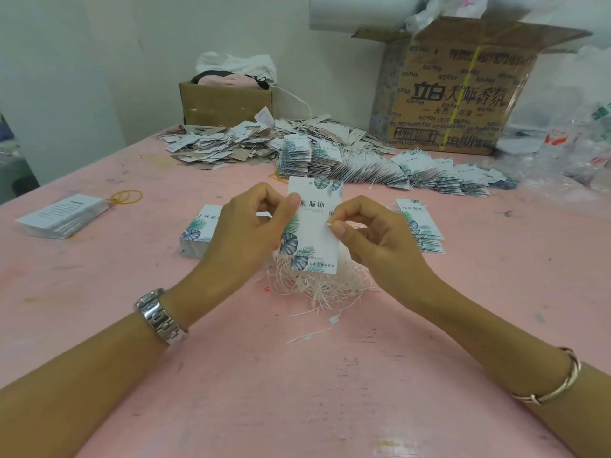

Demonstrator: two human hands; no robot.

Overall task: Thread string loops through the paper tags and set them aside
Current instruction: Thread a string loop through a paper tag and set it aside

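Head view: both hands meet over the middle of the pink table (297, 375). The left hand (254, 226) holds one leaf-print tag (314, 226) upright, thumb pressed on its face and curled fingers behind. The right hand (373, 236) pinches thumb against forefinger at the tag's right edge, on what looks like a pale string end (329, 222). Whether that string has already passed through the tag's hole cannot be told, as the hole is hidden.

Directly under the held tag, at 6 o'clock, lies a tangle of loose string loops (317, 285), so plenty of string is still to hand. At 9 o'clock of the hands a block of unstrung leaf tags (195, 236) sits on the table. At 3 o'clock is a smaller fanned pile of leaf tags (425, 233) with string showing by it, likely the set-aside spot.

From 12 to 2 o'clock runs a long fanned row of strung tags (380, 173), and behind it, toward 11 o'clock, a heap of grey tags (224, 147) with strings. So a large share of the work looks done, while the block at 9 o'clock is what plainly remains.

Further to 9 o'clock lies a stack of white cards (62, 216) beside a yellow rubber band (127, 196). A small cardboard box (228, 100) stands at 11 o'clock and a large printed carton (463, 94) at 1 o'clock.
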